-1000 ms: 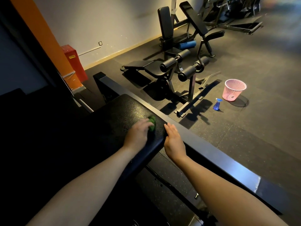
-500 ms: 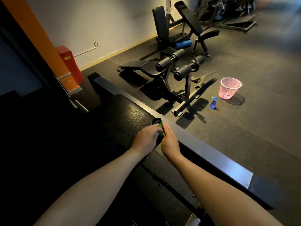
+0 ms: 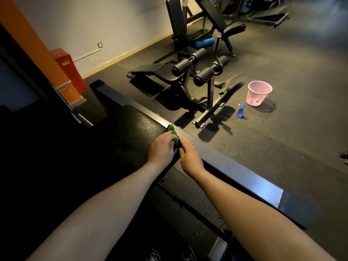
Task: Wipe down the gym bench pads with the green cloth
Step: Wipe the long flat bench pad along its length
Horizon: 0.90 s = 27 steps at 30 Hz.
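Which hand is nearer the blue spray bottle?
Right. Right hand is at the bench pad edge, toward the spray bottle; left hand, on the green cloth, sits farther back.

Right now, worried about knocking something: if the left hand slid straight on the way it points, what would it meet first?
The green cloth under the left hand; beyond it, probably the metal beam beside the pad, though depth is unclear.

hands: two, left hand (image 3: 162,148) and right hand (image 3: 191,159)
green cloth (image 3: 173,134): one
pink basket (image 3: 258,94): one
blue spray bottle (image 3: 240,111): one
blue foam roller (image 3: 204,42): one
red box (image 3: 68,69): one
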Each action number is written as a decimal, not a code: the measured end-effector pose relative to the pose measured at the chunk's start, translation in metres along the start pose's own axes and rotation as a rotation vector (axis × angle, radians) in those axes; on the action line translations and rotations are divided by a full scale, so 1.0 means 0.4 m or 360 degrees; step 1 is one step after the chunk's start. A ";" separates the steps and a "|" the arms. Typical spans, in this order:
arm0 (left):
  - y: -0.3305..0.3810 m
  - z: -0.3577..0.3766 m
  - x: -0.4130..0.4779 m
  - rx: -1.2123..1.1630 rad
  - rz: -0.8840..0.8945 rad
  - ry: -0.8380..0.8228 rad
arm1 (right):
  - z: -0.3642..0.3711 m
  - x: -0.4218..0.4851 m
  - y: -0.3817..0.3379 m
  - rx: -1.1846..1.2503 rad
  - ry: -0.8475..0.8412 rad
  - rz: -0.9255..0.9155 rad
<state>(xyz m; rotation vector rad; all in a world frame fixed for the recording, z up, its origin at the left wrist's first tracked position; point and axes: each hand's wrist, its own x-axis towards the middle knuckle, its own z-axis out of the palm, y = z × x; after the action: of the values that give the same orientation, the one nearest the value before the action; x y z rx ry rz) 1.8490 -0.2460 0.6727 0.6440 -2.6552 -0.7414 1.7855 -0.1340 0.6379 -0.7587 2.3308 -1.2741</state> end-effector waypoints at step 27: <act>-0.067 -0.108 -0.162 -0.0110 -0.0105 -0.0362 | 0.050 -0.106 -0.135 0.0886 0.0771 0.0336</act>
<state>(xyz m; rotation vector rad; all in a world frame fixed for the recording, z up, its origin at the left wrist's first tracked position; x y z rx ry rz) 1.9307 -0.2521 0.6824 0.6671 -2.8079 -0.9739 1.8448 -0.1447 0.6765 -0.0195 2.1231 -2.0391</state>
